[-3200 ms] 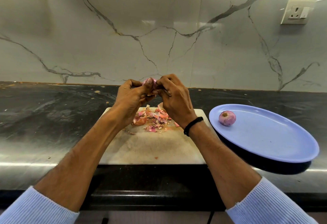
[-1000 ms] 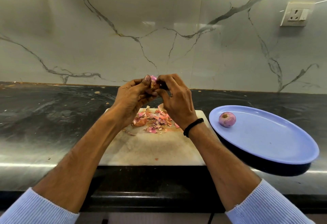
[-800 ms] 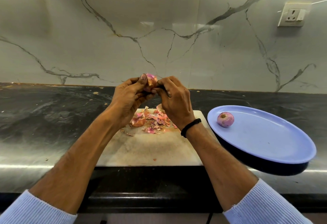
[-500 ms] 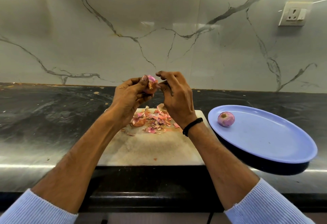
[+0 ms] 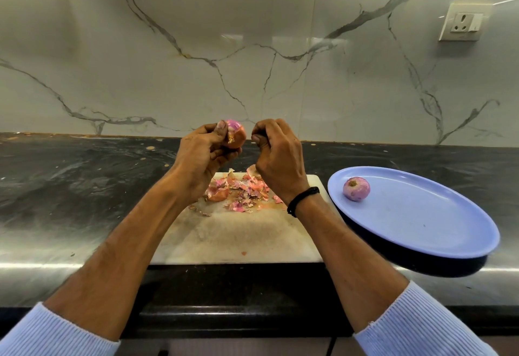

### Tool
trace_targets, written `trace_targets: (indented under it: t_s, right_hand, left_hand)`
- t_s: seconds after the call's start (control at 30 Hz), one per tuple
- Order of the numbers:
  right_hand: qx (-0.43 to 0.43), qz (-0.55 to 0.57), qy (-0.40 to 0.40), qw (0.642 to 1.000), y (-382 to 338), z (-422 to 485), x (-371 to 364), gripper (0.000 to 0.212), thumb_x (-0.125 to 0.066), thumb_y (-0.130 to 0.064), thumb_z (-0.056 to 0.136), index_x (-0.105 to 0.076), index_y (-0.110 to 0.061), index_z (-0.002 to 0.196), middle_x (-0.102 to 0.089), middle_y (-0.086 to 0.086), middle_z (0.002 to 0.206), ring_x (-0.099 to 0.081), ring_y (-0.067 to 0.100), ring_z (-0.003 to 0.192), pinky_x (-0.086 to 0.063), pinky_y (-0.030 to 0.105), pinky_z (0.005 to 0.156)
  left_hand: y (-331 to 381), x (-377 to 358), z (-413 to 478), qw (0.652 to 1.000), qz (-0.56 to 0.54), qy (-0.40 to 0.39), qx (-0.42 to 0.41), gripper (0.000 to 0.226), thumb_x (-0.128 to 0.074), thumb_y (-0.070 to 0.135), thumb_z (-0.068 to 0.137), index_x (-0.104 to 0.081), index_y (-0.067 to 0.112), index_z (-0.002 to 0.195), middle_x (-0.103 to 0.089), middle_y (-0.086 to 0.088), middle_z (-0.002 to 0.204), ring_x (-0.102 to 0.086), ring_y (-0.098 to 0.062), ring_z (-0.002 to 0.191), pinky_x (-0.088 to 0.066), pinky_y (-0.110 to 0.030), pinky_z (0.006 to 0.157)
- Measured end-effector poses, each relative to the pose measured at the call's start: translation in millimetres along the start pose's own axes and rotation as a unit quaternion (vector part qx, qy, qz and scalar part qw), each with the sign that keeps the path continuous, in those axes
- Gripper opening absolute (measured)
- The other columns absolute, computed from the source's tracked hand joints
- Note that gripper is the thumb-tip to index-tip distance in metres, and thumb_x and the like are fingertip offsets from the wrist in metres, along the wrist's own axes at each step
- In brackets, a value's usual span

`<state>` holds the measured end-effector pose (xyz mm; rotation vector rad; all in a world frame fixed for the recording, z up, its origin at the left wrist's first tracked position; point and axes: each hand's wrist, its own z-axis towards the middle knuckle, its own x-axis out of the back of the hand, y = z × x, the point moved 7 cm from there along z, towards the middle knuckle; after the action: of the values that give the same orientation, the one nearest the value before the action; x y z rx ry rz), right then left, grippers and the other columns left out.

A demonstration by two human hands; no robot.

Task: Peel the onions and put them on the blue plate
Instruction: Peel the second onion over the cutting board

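While the left hand (image 5: 205, 156) holds the onion (image 5: 235, 134) up in the air over the board (image 5: 233, 237), any bits that come off can drop onto the board and not onto the dark counter (image 5: 84, 187). The fingers wrap round the onion from below and the thumb sits on top, so it cannot roll or slip out. The top of the onion looks pink and shiny. The side that faces the other hand has brown skin on it, so I think the peeling is not done yet.

The right hand (image 5: 278, 156) is just beside the onion, with a small gap between them. Its fingers are curled in tight. It may be pinching a scrap of skin, but I cannot tell, since the fingertips hide what is in there. A black band (image 5: 303, 199) goes round that wrist.

A pile of skins (image 5: 241, 192) lies on the far half of the board, under both hands.

The blue plate (image 5: 421, 215) sits on the counter, just to the right of the board. That looks handy, as a clean onion only has a short way to go. The plate holds one peeled onion (image 5: 356, 188), near its far left edge. I see no other onions waiting.
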<state>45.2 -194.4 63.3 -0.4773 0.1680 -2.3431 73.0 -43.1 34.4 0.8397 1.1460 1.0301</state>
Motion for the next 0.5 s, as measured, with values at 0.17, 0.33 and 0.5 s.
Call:
trace_targets:
  t_s: [0.17, 0.33, 0.5]
  right_hand:
    - [0.017, 0.042, 0.0, 0.999, -7.3, 0.9, 2.6, 0.028, -0.062, 0.008, 0.085, -0.061, -0.003, 0.111, -0.057, 0.011, 0.102, -0.054, 0.007, 0.089, -0.041, 0.002, 0.08]
    - [0.052, 0.027, -0.002, 0.998, -10.5, 0.7, 1.3, 0.015, -0.065, -0.002, 0.09, -0.067, -0.005, 0.104, -0.058, 0.01, 0.099, -0.053, 0.009, 0.083, -0.041, 0.004, 0.075]
    - [0.046, 0.013, 0.002, 0.999, -8.8, -0.2, 0.3, 0.012, -0.06, 0.007, 0.088, -0.065, -0.001, 0.095, -0.057, 0.011, 0.093, -0.05, 0.009, 0.078, -0.039, 0.003, 0.071]
  left_hand:
    - [0.6, 0.5, 0.4, 1.0, 0.024, 0.0, -0.008, 0.035, -0.059, 0.029, 0.097, -0.061, 0.006, 0.123, -0.071, -0.014, 0.112, -0.071, -0.023, 0.096, -0.058, -0.034, 0.087]
    - [1.7, -1.9, -1.3, 0.999, 0.04, -0.016, -0.017, 0.038, -0.063, 0.032, 0.092, -0.063, 0.007, 0.121, -0.073, -0.01, 0.108, -0.071, -0.022, 0.099, -0.057, -0.032, 0.084]
    - [0.8, -5.5, -3.2, 0.998, 0.049, -0.024, -0.013, 0.035, -0.061, 0.029, 0.095, -0.063, 0.006, 0.121, -0.073, -0.011, 0.109, -0.071, -0.024, 0.1, -0.058, -0.031, 0.082]
